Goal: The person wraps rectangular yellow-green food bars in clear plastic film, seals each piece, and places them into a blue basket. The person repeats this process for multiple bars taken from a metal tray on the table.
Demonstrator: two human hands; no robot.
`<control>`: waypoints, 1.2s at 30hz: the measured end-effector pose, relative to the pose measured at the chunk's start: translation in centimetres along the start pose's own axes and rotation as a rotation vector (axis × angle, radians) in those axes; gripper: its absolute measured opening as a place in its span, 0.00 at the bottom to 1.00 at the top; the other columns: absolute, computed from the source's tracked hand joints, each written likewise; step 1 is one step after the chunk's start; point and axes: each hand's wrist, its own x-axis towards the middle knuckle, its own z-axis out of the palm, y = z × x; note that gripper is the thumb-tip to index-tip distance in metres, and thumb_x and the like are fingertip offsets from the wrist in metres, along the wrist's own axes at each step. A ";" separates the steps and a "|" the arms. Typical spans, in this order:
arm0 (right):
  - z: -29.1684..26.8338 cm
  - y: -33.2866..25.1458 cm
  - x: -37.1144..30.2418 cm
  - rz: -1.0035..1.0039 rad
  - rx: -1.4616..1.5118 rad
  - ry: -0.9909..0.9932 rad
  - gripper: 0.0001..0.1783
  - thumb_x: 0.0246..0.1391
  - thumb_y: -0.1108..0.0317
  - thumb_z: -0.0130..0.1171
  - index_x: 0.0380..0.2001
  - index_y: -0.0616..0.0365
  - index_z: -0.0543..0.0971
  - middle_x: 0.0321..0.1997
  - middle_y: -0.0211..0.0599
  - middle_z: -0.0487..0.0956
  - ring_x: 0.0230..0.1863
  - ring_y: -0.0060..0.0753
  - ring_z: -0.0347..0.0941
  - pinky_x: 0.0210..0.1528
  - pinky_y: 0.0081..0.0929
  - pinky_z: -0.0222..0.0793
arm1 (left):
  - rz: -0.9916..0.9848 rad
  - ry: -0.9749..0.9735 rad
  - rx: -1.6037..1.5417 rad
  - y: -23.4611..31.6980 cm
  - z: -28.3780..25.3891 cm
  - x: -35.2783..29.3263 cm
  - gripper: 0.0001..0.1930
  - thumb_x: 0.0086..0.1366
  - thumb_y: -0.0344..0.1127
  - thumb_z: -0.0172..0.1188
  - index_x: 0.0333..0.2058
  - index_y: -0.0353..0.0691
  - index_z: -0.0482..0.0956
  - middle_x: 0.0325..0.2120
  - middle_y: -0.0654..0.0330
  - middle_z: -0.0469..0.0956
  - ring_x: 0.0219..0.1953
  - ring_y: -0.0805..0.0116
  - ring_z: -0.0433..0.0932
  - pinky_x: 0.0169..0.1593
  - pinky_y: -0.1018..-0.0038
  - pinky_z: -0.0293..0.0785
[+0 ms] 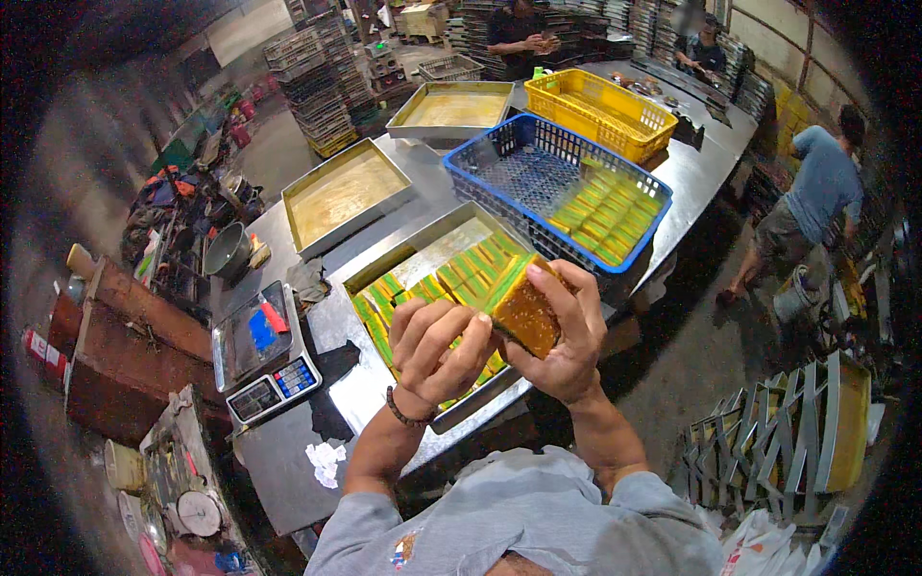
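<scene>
My right hand [573, 331] grips a thick block of layered cake [530, 312], green and yellow on its cut side with a browned, speckled face. The block is held tilted above the near metal tray [440, 257]. My left hand [437, 348] is closed, its thumb and fingertips at the block's left edge; curled fingers partly hide the contact. Below both hands, rows of green-and-yellow cake strips [459, 274] lie in the tray, whose far part shows bare metal. Beyond it, a blue plastic crate [492, 204] holds more cake pieces [610, 213] in its right half.
Shallow metal trays [348, 195] [451, 104] and a yellow crate [603, 113] stand farther back on the metal table. A digital scale [264, 350] with a blue and a red item sits left, near paper scraps [327, 463]. Tilted trays [778, 432] lean at right; a person [816, 187] bends there.
</scene>
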 end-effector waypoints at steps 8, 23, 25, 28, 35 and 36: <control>1.4 1.7 1.5 -0.090 0.056 0.131 0.44 0.44 0.47 0.78 0.61 0.56 0.74 0.56 0.49 0.73 0.54 0.49 0.72 0.56 0.44 0.72 | -0.001 0.039 -0.060 -0.8 0.4 1.6 0.17 0.55 0.24 0.72 0.42 0.37 0.77 0.35 0.54 0.81 0.36 0.56 0.82 0.37 0.62 0.79; 2.2 6.2 3.3 0.263 0.612 -0.192 0.45 0.40 0.68 0.79 0.64 0.59 0.69 0.60 0.45 0.75 0.61 0.44 0.72 0.65 0.38 0.69 | 0.157 -0.492 0.291 1.4 0.5 4.7 0.08 0.58 0.39 0.66 0.38 0.53 0.81 0.27 0.71 0.73 0.28 0.73 0.73 0.33 0.75 0.64; 2.6 6.7 3.0 0.412 0.870 -0.270 0.48 0.44 0.70 0.77 0.68 0.58 0.64 0.61 0.41 0.73 0.63 0.36 0.71 0.66 0.34 0.68 | -0.097 -0.298 0.139 1.2 -0.5 3.1 0.15 0.60 0.44 0.69 0.43 0.48 0.79 0.28 0.68 0.74 0.29 0.69 0.74 0.36 0.70 0.69; 2.6 5.7 2.8 0.550 1.201 -0.372 0.52 0.44 0.72 0.76 0.70 0.63 0.58 0.64 0.44 0.70 0.66 0.36 0.68 0.71 0.36 0.61 | -0.867 0.166 -0.364 1.9 0.2 -0.6 0.45 0.56 0.56 0.76 0.62 0.35 0.64 0.51 0.54 0.76 0.49 0.62 0.76 0.59 0.62 0.71; 5.6 4.7 1.4 0.529 1.473 -0.402 0.59 0.43 0.70 0.69 0.76 0.59 0.48 0.70 0.44 0.62 0.73 0.41 0.59 0.76 0.40 0.53 | -1.187 0.077 -0.737 1.3 0.1 -0.5 0.51 0.47 0.37 0.83 0.67 0.28 0.64 0.63 0.51 0.72 0.65 0.62 0.71 0.70 0.66 0.65; 6.0 4.5 1.2 0.536 1.568 -0.360 0.60 0.42 0.68 0.68 0.76 0.59 0.47 0.71 0.45 0.61 0.73 0.42 0.58 0.76 0.41 0.51 | -1.170 0.024 -0.672 1.1 -0.3 -1.0 0.51 0.47 0.36 0.83 0.67 0.28 0.64 0.63 0.51 0.72 0.65 0.62 0.71 0.70 0.66 0.65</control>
